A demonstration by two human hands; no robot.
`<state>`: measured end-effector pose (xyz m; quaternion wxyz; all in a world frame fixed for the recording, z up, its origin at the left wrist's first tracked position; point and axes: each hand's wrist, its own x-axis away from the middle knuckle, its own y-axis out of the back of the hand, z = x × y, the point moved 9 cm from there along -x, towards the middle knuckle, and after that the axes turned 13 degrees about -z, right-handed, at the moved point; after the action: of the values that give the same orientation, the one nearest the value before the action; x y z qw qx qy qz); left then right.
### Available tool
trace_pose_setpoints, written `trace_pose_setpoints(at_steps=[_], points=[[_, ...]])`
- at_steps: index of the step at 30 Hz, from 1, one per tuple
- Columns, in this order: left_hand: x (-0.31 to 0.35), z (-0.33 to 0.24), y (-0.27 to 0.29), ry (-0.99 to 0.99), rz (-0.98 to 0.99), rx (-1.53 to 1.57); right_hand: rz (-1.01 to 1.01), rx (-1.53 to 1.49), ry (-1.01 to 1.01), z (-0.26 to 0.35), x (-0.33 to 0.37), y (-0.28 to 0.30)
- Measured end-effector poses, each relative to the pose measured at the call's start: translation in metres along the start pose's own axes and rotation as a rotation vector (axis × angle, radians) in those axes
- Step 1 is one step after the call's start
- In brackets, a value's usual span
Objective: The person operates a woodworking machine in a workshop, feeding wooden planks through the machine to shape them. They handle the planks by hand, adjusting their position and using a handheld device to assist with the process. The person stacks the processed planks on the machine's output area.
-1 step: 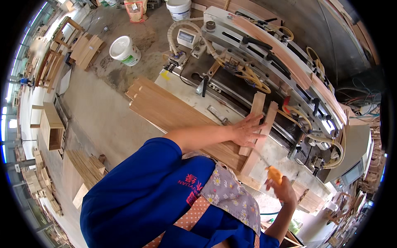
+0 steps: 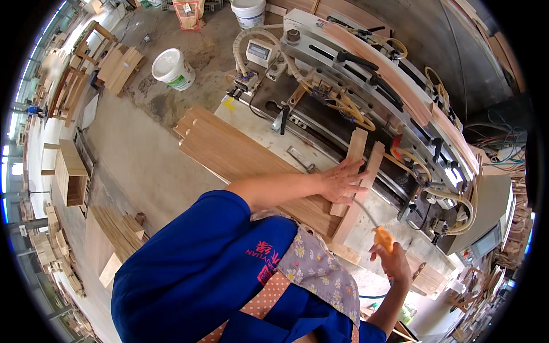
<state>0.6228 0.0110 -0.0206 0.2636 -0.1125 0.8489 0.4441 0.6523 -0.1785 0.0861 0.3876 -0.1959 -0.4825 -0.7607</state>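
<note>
My left hand lies with fingers spread over two wooden strips, pressing on them. The nearer-left strip and the right strip lie side by side across the end of a wide wooden board. In my right hand is an orange air blow gun, gripped by its handle. Its long thin metal nozzle points up and left toward the strips beside my left fingers. Whether the nozzle's tip touches the wood is hard to make out.
A clamping machine with black levers and yellowish air hoses stands just beyond the strips. A blue hose passes near my right forearm. White buckets stand on the floor to the left, near stacked boards. A control box sits at the right.
My right hand has shifted the blow gun slightly up and to the right, and its handle has turned a little. My left hand and the strips have stayed in place.
</note>
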Motion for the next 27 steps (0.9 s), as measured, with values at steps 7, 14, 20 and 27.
trace_pose_setpoints(at_steps=[7,14,20,27], points=[[0.014,0.099,0.063,0.274,-0.153,-0.186,-0.011,-0.487,0.467,0.066,0.015,0.114],[0.018,0.164,0.091,0.481,-0.021,-0.553,-0.394,-0.057,0.264,0.186,-0.023,0.259],[0.013,0.158,0.1,0.484,-0.044,-0.517,-0.291,0.341,0.396,0.33,-0.128,0.229],[0.013,0.161,0.104,0.512,-0.067,-0.47,-0.202,0.498,0.495,0.411,-0.23,0.147]])
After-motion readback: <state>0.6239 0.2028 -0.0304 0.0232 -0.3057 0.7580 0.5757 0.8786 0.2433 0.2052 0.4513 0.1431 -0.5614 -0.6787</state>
